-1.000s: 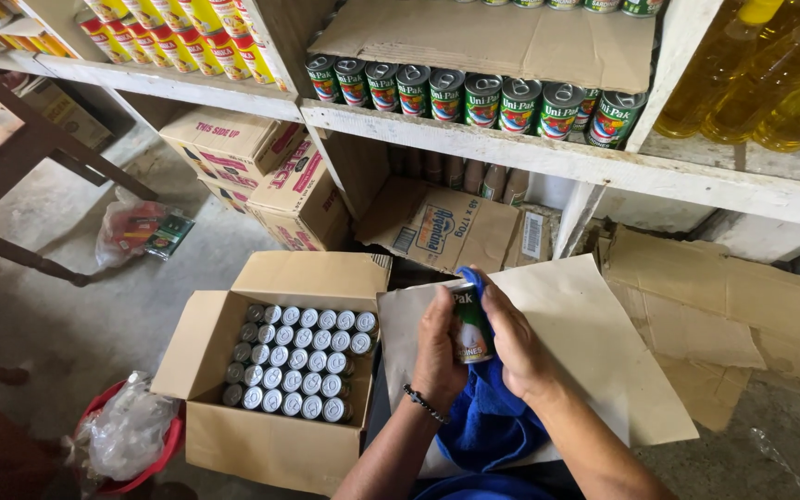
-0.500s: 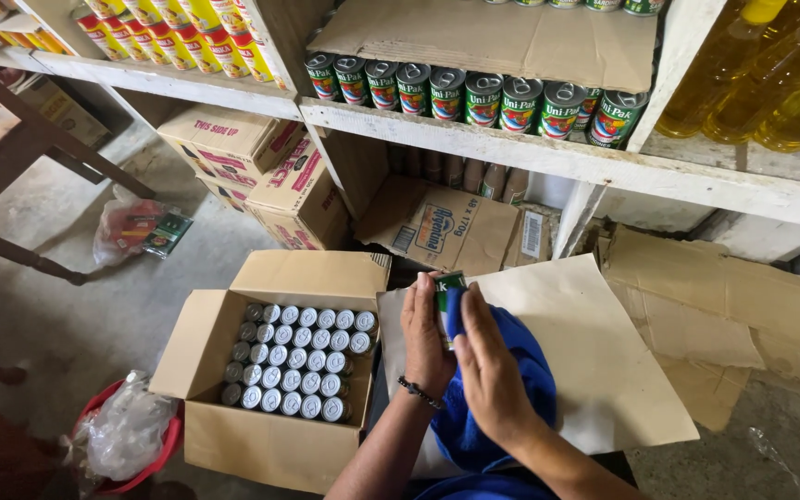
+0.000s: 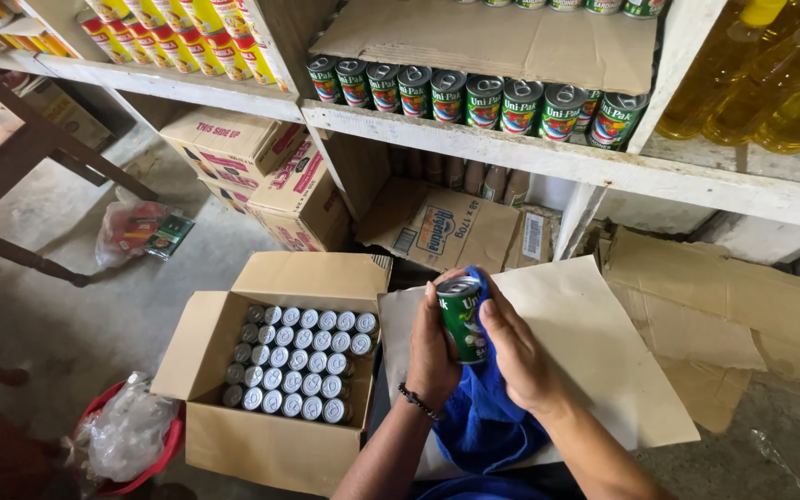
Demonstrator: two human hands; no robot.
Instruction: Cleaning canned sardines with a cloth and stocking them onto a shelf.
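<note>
Both hands, left hand (image 3: 434, 356) and right hand (image 3: 518, 356), clasp a green can (image 3: 462, 318), seemingly above flattened cardboard (image 3: 594, 343) on concrete floor (image 3: 85, 296).

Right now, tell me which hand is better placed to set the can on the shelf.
Left: it grips the can. The right hand presses the blue cloth against it.

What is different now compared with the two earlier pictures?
The right hand, which covered the green can with the blue cloth half a second ago, has slid down, so the can's top shows again. The left hand still grips the can. The open box of cans has not moved.
</note>
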